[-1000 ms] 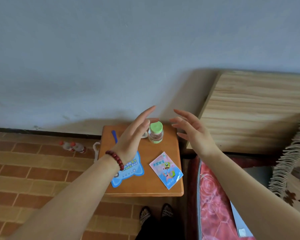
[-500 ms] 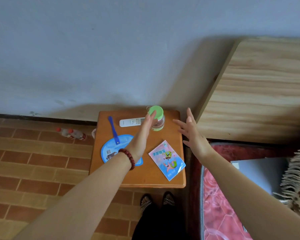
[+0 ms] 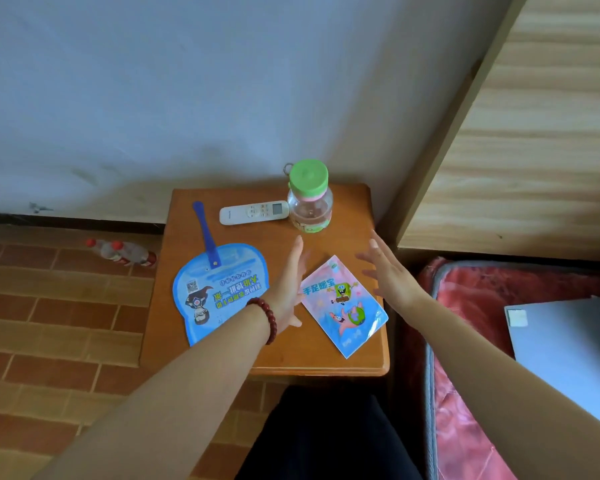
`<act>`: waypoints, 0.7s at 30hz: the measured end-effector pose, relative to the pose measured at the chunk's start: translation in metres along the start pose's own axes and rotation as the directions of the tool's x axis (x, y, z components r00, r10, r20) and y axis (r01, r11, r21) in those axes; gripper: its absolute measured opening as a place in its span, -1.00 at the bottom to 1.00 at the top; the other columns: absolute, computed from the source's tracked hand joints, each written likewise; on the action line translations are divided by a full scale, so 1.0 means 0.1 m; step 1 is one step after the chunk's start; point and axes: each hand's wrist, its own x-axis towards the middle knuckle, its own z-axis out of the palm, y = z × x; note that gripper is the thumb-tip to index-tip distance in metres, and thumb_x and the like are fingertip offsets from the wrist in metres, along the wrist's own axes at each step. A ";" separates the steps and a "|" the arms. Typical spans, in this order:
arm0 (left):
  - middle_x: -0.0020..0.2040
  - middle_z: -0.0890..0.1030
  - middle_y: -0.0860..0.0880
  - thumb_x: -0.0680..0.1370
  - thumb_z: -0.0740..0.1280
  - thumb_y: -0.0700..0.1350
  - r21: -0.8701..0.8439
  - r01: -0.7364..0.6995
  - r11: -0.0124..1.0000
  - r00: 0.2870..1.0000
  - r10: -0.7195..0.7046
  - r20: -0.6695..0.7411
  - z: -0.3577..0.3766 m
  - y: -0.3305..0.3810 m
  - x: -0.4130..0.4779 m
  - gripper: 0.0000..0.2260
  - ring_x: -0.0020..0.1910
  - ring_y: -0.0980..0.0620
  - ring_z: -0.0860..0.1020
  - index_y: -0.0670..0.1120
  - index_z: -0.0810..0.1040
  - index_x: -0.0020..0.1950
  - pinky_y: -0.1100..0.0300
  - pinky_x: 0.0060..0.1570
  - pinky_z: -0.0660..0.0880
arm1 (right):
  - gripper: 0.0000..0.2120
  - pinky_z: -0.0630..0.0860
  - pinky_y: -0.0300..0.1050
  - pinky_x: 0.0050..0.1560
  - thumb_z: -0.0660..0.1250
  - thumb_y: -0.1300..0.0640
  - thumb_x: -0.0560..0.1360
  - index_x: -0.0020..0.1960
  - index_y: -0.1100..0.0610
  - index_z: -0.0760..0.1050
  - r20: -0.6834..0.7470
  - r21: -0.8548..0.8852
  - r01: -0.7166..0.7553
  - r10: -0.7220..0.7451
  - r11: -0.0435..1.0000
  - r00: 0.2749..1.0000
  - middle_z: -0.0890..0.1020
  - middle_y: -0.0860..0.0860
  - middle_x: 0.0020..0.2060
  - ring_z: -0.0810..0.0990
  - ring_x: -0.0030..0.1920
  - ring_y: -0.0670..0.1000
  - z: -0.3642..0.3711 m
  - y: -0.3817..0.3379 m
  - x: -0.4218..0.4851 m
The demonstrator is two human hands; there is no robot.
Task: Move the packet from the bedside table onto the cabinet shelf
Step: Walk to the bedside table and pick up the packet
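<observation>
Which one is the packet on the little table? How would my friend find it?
Look at the small wooden bedside table against the wall, beside the bed. The packet lies flat near its front right corner, between the two open hands. It is the pink and blue rectangle with cartoon characters, unlike the bigger blue fan with a handle to its left.

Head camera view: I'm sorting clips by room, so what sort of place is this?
Most likely a bedroom: a small wooden bedside table stands against the wall beside a wooden headboard and red mattress, with a remote on it.
</observation>
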 end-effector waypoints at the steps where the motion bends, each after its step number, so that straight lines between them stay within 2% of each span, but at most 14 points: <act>1: 0.55 0.11 0.08 0.39 -0.16 0.47 -0.005 0.032 0.999 0.999 -0.032 -0.004 -0.01 -0.07 0.07 -0.31 0.52 -0.16 0.11 0.26 0.08 0.48 -0.42 0.33 -0.02 | -0.47 0.25 0.08 0.37 -0.13 -0.27 0.54 0.49 -0.23 -0.08 0.005 -0.021 -0.015 0.015 1.000 1.000 0.37 -0.01 0.43 0.33 0.43 0.13 0.01 0.08 0.06; 8: 0.57 0.06 0.06 0.31 -0.10 0.54 -0.083 0.141 0.986 0.987 -0.146 -0.061 -0.03 -0.23 0.25 -0.24 0.51 -0.25 0.07 0.28 0.11 0.46 -0.45 0.32 -0.02 | -0.44 0.27 0.14 0.42 -0.17 -0.32 0.51 0.48 -0.25 -0.09 0.006 -0.096 -0.074 0.075 0.993 0.997 0.24 0.00 0.51 0.30 0.45 0.13 0.08 0.27 0.23; 14: 0.56 0.10 0.03 0.27 -0.02 0.57 -0.289 0.230 0.929 0.964 -0.259 -0.065 0.00 -0.14 0.26 -0.17 0.51 -0.30 0.04 0.23 0.12 0.48 -0.48 0.31 -0.10 | -0.44 0.29 0.08 0.38 -0.17 -0.31 0.52 0.48 -0.21 -0.04 -0.019 -0.101 -0.126 0.125 0.987 0.992 0.28 0.02 0.49 0.35 0.42 0.13 0.09 0.30 0.25; 18: 0.57 0.09 -0.01 0.24 0.05 0.57 -0.349 0.265 0.899 0.943 -0.316 -0.100 0.01 -0.14 0.28 -0.08 0.51 -0.27 0.05 0.16 0.08 0.51 -0.46 0.31 -0.09 | -0.46 0.37 0.09 0.35 -0.15 -0.29 0.53 0.48 -0.21 -0.02 -0.020 -0.070 -0.162 0.161 0.984 0.987 0.29 0.04 0.48 0.38 0.40 0.15 0.10 0.33 0.28; 21: 0.56 0.13 -0.03 0.23 0.07 0.56 -0.371 0.269 0.889 0.940 -0.326 -0.098 0.02 -0.14 0.32 -0.05 0.51 -0.26 0.07 0.13 0.07 0.52 -0.45 0.32 -0.06 | -0.45 0.35 0.10 0.37 -0.14 -0.29 0.53 0.49 -0.19 0.00 -0.030 -0.056 -0.171 0.169 0.984 0.985 0.30 0.04 0.48 0.36 0.41 0.14 0.11 0.33 0.29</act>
